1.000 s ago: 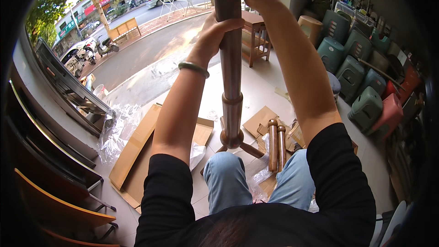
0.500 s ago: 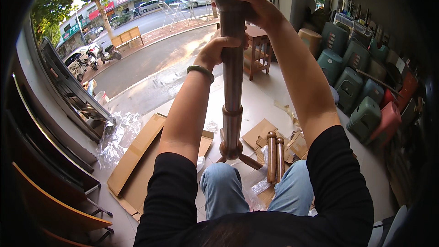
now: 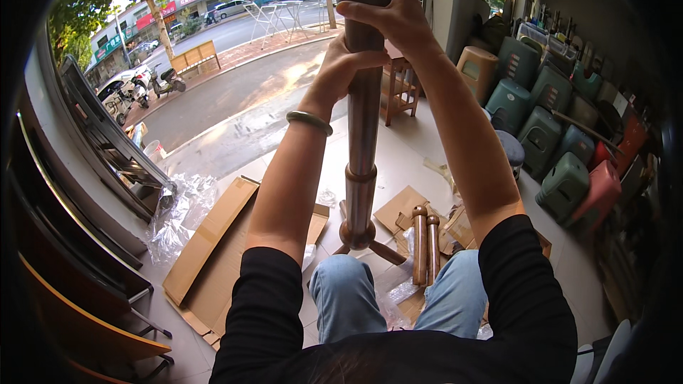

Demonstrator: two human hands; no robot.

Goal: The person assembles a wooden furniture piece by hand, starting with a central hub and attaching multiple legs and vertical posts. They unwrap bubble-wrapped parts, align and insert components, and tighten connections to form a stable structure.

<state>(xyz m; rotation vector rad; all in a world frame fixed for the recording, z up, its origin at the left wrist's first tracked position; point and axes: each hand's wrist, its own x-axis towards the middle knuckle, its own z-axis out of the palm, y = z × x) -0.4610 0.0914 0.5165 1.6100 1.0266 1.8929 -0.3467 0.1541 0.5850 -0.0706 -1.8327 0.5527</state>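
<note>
A tall turned wooden post [image 3: 362,128] stands upright between my knees, its round base [image 3: 356,233] near the floor. My left hand [image 3: 340,71] wraps the post just below its top; a green bangle [image 3: 309,121] sits on that wrist. My right hand [image 3: 388,11] grips the thick top end of the post from the right, fingers curled over it. Two shorter wooden pegs with round knobs [image 3: 425,242] stand beside my right knee.
Flattened cardboard [image 3: 213,256] and clear plastic wrap [image 3: 174,213] lie on the tiled floor to the left. Stacked plastic stools [image 3: 548,128] fill the right side. A small wooden stool [image 3: 400,92] stands ahead. Chair frames [image 3: 85,291] line the left; the street lies beyond.
The view has tilted so the post's top sits lower in frame. My right hand has shifted round the top end; my left hand stays wrapped just beneath it.
</note>
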